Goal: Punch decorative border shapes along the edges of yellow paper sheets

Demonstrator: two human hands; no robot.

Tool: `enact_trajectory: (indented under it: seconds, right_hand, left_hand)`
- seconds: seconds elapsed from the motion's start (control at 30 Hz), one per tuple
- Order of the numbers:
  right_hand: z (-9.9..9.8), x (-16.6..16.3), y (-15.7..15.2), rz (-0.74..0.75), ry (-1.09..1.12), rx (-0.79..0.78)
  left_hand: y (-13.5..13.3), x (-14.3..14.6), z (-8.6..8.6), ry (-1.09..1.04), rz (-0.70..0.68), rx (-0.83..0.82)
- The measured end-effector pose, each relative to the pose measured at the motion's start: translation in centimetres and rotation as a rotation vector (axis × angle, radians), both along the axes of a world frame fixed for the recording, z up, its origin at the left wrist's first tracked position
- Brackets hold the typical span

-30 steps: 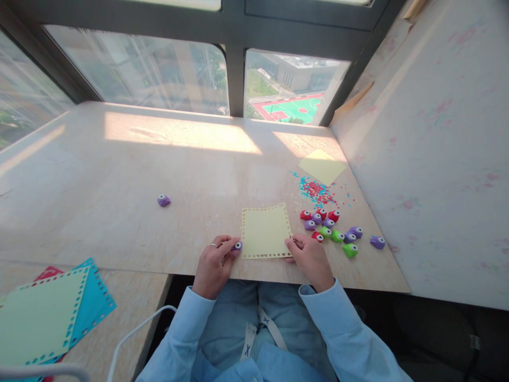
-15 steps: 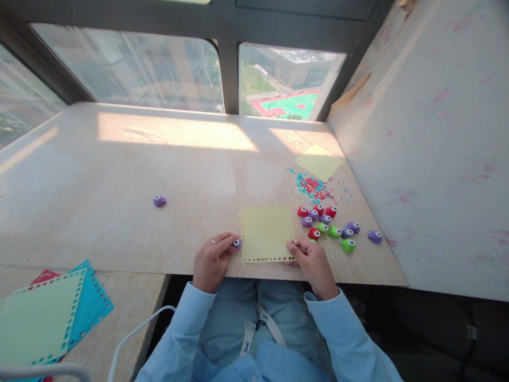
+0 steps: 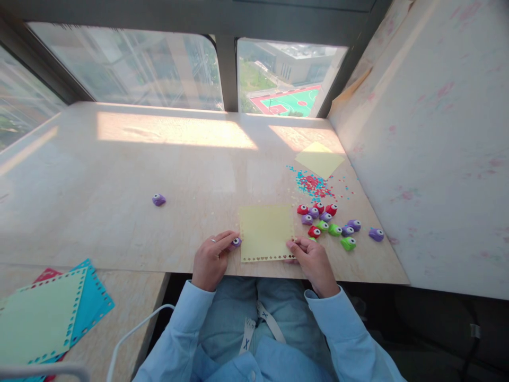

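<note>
A pale yellow sheet of paper (image 3: 266,231) lies in front of me near the table's front edge, with small hearts and stars punched along its near edge and more holes along its sides. My left hand (image 3: 211,259) is closed on a purple craft punch (image 3: 236,242) at the sheet's left edge; a ring sits on one finger. My right hand (image 3: 314,262) pinches the sheet's lower right corner between thumb and fingers. Several red, purple and green craft punches (image 3: 334,229) stand just beyond and right of that hand.
Red and blue paper confetti (image 3: 312,184) is scattered behind the punches, near another yellow sheet (image 3: 320,159). One purple punch (image 3: 159,200) stands alone at left. Punched green and blue sheets (image 3: 43,313) lie on the lower left surface, by a white cable (image 3: 135,331). A wall (image 3: 441,175) bounds the right.
Both hands keep nearly the same places. The punch under my left fingers looks slightly different on top, its dark star mark now a round dark spot. The view has shifted slightly.
</note>
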State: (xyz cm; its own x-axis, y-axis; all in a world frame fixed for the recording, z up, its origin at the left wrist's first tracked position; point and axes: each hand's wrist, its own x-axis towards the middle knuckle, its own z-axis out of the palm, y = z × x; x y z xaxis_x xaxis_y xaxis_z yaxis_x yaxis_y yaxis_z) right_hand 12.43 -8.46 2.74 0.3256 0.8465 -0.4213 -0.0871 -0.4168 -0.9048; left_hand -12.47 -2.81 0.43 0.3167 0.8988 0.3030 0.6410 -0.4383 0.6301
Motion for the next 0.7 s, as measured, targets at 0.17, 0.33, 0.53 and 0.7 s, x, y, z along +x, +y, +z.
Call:
enact_trajectory:
  seconds: [0.17,0.33,0.53,0.7]
  right_hand:
    - [0.0,-0.1,0.0,0.003,0.024,-0.003]
    - [0.0,-0.2,0.0,0.005,0.044,-0.003]
    - [0.0,-0.6,0.1,0.019,0.060,-0.017]
    - [0.1,-0.8,0.0,0.009,0.040,0.002]
  left_hand:
    - [0.1,0.1,0.3,-0.017,0.010,-0.033]
    - [0.3,0.3,0.9,-0.019,0.024,-0.096]
    - [0.3,0.5,1.3,-0.028,0.014,-0.159]
    - [0.1,0.2,1.3,-0.078,-0.028,-0.173]
